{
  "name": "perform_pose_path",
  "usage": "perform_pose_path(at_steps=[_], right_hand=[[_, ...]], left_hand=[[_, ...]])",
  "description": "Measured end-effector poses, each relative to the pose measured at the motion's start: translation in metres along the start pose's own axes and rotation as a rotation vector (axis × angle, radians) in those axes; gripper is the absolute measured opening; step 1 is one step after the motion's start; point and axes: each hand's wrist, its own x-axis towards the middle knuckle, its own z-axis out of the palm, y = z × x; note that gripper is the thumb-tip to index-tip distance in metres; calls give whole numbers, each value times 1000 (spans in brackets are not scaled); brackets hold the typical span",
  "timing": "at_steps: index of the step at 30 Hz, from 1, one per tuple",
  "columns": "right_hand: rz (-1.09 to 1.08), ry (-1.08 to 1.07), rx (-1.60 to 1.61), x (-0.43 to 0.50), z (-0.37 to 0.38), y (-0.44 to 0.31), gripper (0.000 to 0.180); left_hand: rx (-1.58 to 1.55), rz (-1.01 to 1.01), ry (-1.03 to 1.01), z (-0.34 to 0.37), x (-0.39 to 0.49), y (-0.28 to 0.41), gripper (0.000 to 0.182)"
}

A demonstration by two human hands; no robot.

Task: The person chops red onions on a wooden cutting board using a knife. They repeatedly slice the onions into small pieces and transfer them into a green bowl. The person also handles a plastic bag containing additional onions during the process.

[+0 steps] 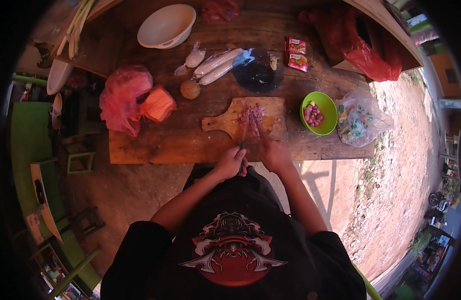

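My left hand (231,163) is closed around the dark handle of a kitchen knife (246,129), whose blade points away from me over a wooden cutting board (221,123). Sliced shallots (257,111) lie in a small heap on the board, around the blade's far part. My right hand (274,152) reaches over the board's near edge, fingers stretched towards the slices, close to the blade on its right side. Whether those fingers touch the blade or the slices is unclear. To the right stands a green bowl (329,126) with peeled shallots (313,114) in it.
Red plastic bags (121,95) lie on the wooden table (159,150) at left, near a round brown item (190,89). Behind the board are wrapped white rolls (219,65), a dark round plate (253,80), red sachets (298,56) and a white basin (166,26). A clear bag (362,120) sits right.
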Motion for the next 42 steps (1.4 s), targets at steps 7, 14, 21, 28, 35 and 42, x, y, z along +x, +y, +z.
perform_pose_path(at_steps=[7,14,21,28,35,42], right_hand=[[2,121,84,-16,10,7,67],[63,23,-108,-13,17,-9,74],[118,4,-120,-9,21,-17,76],[121,-6,-92,-3,24,-10,75],[81,6,-127,-5,30,-6,72],[84,25,-103,-6,29,-13,71]], left_hand=[[-7,-8,-28,-2,-2,-4,34],[61,-8,-6,1,-3,-6,33],[66,-34,28,8,-5,-1,33],[85,-49,37,11,-7,3,35],[94,-38,31,13,-6,1,34],[89,-42,32,14,-7,2,33]])
